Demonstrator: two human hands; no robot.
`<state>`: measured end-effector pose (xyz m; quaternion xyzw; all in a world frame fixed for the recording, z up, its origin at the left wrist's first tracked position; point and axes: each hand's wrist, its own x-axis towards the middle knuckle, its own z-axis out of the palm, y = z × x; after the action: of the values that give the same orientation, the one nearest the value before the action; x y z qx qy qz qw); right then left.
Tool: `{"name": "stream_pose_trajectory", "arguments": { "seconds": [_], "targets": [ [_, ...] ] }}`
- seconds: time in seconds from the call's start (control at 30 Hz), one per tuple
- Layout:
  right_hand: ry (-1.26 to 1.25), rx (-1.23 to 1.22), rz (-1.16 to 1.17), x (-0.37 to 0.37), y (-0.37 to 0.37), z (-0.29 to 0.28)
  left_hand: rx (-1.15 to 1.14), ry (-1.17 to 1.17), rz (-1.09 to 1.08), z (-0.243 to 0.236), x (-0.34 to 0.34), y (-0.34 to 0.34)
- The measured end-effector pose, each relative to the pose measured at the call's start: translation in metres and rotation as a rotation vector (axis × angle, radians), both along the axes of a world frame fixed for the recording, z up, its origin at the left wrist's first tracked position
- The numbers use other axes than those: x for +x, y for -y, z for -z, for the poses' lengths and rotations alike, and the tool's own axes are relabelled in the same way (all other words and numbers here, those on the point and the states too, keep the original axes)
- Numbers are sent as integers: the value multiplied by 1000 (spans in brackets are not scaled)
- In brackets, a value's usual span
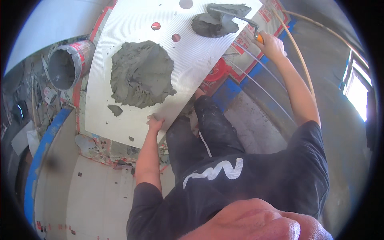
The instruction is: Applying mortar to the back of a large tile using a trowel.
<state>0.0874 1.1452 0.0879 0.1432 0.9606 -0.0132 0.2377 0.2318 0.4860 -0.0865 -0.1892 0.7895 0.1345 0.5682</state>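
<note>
A white ridged board or tile (100, 120) with a few round holes lies before me, bearing a large patch of grey mortar (140, 72) and small blobs. My left hand (155, 122) rests by the board's near edge below that patch, fingers apart, holding nothing visible. My right hand (271, 47) grips the orange handle of a metal trowel (248, 20) at the board's upper right. The trowel's blade reaches into another lump of grey mortar (206, 25), which partly hides it.
A cardboard-like tube (66, 66) lies left among debris. A curved low partition with blue tape (56, 132) stands lower left. Long strips (300, 56) and red-printed sheets (264, 16) are at right, near a bright window (356, 96). My legs (212, 124) are below the board.
</note>
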Motion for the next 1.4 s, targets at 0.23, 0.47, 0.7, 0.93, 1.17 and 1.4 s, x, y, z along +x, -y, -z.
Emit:
{"name": "stream_pose_trajectory", "arguments": {
  "seconds": [0.23,0.47,0.7,0.93,1.17,1.4],
  "targets": [
    [-83,-127,144,51,-19,-16,-18,56,-59,0,-6,-14],
    [33,-29,-132,1,-41,23,4,101,-9,10,-7,-5],
    [-57,-158,161,-32,-97,71,3,140,-25,23,-1,15],
    [447,-573,1087,-53,-196,73,76,196,-29,34,-8,3],
    [274,-975,981,15,-62,70,46,144,14,28,-2,11],
    [-33,-927,485,107,80,110,63,156,6,64,5,36]
  ]
}}
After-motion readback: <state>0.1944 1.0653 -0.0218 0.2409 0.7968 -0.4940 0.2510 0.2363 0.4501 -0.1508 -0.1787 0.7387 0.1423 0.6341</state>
